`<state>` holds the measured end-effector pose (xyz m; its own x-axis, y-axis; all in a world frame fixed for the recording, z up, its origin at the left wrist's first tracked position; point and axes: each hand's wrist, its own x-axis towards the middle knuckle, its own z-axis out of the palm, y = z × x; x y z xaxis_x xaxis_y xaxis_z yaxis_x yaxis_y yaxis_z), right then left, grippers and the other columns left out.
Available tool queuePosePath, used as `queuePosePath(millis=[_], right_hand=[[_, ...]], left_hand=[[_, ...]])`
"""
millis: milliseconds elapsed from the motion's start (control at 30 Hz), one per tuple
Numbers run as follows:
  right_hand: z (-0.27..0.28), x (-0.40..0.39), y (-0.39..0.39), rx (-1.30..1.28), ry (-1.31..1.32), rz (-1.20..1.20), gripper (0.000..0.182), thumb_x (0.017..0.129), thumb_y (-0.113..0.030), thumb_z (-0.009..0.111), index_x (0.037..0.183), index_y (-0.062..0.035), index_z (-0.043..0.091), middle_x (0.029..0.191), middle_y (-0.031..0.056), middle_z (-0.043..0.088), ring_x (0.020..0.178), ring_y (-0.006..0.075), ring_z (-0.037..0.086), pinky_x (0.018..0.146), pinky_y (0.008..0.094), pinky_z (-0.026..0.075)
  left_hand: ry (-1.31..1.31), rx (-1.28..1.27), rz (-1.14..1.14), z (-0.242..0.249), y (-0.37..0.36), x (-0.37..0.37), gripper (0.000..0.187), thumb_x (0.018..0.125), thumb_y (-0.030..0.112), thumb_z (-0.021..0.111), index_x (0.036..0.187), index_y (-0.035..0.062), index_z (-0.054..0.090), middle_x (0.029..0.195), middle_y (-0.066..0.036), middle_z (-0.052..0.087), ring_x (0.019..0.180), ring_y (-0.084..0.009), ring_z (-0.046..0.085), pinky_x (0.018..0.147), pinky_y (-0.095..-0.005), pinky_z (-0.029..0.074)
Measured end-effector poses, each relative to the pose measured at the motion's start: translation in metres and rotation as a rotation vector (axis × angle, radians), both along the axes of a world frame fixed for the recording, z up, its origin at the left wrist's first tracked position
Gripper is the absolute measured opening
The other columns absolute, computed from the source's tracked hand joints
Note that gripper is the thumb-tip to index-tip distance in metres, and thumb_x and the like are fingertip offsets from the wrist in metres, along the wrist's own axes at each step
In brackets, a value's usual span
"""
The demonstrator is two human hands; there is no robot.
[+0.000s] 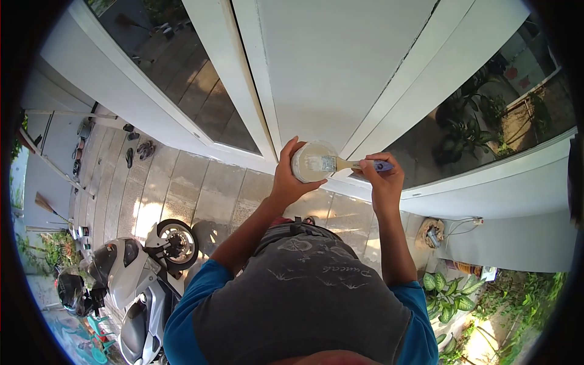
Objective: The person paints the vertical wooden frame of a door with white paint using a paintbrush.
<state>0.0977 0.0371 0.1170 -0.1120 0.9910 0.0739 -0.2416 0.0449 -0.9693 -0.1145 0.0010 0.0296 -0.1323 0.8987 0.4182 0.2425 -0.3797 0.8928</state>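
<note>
My left hand (289, 177) is wrapped round the side of a small white tub (300, 174) of pale paint, held up in front of my waist. In my right hand (382, 180) is a paintbrush (347, 164), gripped by its handle with the blue-purple end pointing right. Its metal band and pale bristles reach left over the tub's mouth and overlap the paint in this view. Just beyond both hands rises a white door panel (328, 67) with a dark gap along its left frame.
Glass windows (219, 115) flank the door. A motorcycle (131, 280) stands on the tiled floor (213, 188) at lower left, with sandals (146, 149) beyond it. A broom (48, 205) is at far left. Leafy plants (450, 295) and a cable by the wall (465, 221) are at right.
</note>
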Motion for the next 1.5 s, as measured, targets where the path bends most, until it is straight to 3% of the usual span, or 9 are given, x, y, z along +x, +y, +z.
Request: queuePosePath(millis=[67,167,233,400,533,633,967,1500], right_hand=[[-0.004,0.011,-0.003,-0.041,-0.010,0.002,0.016,0.085,-0.001,0.072,0.094,0.0050,0.061,0.085,0.0113,0.066,0.084,0.0176,0.069,0.078,0.0318,0.060],[-0.005,0.024,-0.015,-0.005,-0.105,-0.044,0.014,0.084,-0.002,0.073,0.093,0.0043,0.064,0.086,0.0097,0.067,0.081,0.0137,0.067,0.074,0.0268,0.058],[0.008,0.034,-0.024,0.107,-0.552,-0.007,0.016,0.082,-0.003,0.075,0.094,0.0037,0.067,0.082,0.0058,0.066,0.072,0.0090,0.061,0.064,0.0245,0.051],[0.023,0.041,-0.037,0.161,-0.788,0.148,0.022,0.082,-0.007,0.074,0.100,0.0040,0.068,0.077,0.0074,0.061,0.063,0.0130,0.053,0.059,0.0292,0.044],[-0.003,0.046,-0.036,0.056,-0.671,0.212,0.019,0.089,-0.009,0.065,0.102,0.0044,0.065,0.081,0.0079,0.064,0.069,0.0134,0.056,0.064,0.0289,0.046],[-0.022,0.047,-0.037,-0.134,-0.393,0.309,0.018,0.093,-0.010,0.060,0.107,0.0018,0.061,0.085,0.0053,0.065,0.076,0.0102,0.058,0.066,0.0271,0.046],[-0.069,0.037,-0.036,-0.308,0.084,0.147,0.015,0.094,-0.014,0.059,0.103,-0.0017,0.060,0.079,0.0025,0.062,0.063,0.0066,0.048,0.058,0.0216,0.036],[-0.131,0.005,-0.007,-0.223,0.163,-0.446,0.011,0.095,-0.013,0.058,0.100,-0.0037,0.059,0.073,0.0019,0.059,0.054,0.0037,0.042,0.048,0.0196,0.029]], left_hand=[[0.000,-0.011,-0.006,0.000,0.002,0.001,0.116,0.058,0.008,0.091,0.148,0.0044,0.018,0.133,-0.017,0.046,0.125,-0.0277,0.048,0.104,-0.0406,0.041],[-0.003,0.017,-0.042,-0.001,0.004,0.004,0.114,0.059,0.007,0.090,0.148,0.0049,0.019,0.133,-0.017,0.046,0.124,-0.0280,0.049,0.104,-0.0412,0.041],[-0.010,0.010,-0.044,-0.003,0.007,0.005,0.113,0.060,0.006,0.089,0.148,0.0054,0.019,0.133,-0.018,0.046,0.124,-0.0282,0.050,0.103,-0.0414,0.042],[0.012,0.026,-0.074,-0.010,0.012,0.011,0.112,0.061,0.005,0.088,0.148,0.0066,0.018,0.134,-0.018,0.045,0.124,-0.0280,0.050,0.102,-0.0412,0.044],[-0.038,-0.010,-0.115,-0.015,0.014,0.017,0.112,0.061,0.005,0.088,0.149,0.0075,0.018,0.135,-0.017,0.043,0.125,-0.0278,0.048,0.102,-0.0411,0.044],[-0.074,-0.039,-0.132,-0.015,0.015,0.020,0.112,0.061,0.006,0.088,0.148,0.0065,0.018,0.135,-0.018,0.043,0.125,-0.0279,0.048,0.102,-0.0406,0.044],[-0.079,-0.076,-0.163,-0.033,0.019,0.020,0.112,0.061,0.009,0.088,0.149,0.0072,0.019,0.135,-0.015,0.041,0.123,-0.0261,0.049,0.102,-0.0398,0.043],[-0.057,-0.060,-0.291,-0.034,0.039,-0.035,0.110,0.063,0.013,0.088,0.149,0.0079,0.018,0.134,-0.014,0.044,0.123,-0.0258,0.051,0.102,-0.0396,0.043]])
